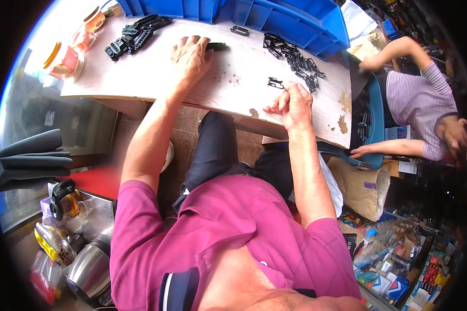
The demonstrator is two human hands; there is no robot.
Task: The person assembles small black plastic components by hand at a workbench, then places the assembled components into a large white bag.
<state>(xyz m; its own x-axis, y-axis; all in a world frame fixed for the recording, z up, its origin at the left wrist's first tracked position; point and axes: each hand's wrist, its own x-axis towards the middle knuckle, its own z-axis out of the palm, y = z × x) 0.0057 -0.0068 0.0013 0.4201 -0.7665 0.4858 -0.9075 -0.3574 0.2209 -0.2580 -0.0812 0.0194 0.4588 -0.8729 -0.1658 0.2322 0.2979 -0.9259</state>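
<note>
Hands first: the left hand (pixel 191 54) lies palm down over the bench (pixel 233 96), its fingers bent and slightly parted, with a dark strip-like part (pixel 218 46) jutting out on its thumb side; whether the fingers grip that part cannot be told. Nearer the front edge, the right hand (pixel 297 106) is half curled, thumb and fingers drawn in, with its fingertips right by a black open-frame plastic link (pixel 276 83); the view does not settle whether they pinch it or it rests on the bench. More such links lie in a loose pile (pixel 298 62) just beyond. For handling these well, it seems best to take one link at a time by its side rails, turn it the right way round before it meets another piece, and press lightly, since such thin frames could bend or snag on their neighbours.
</note>
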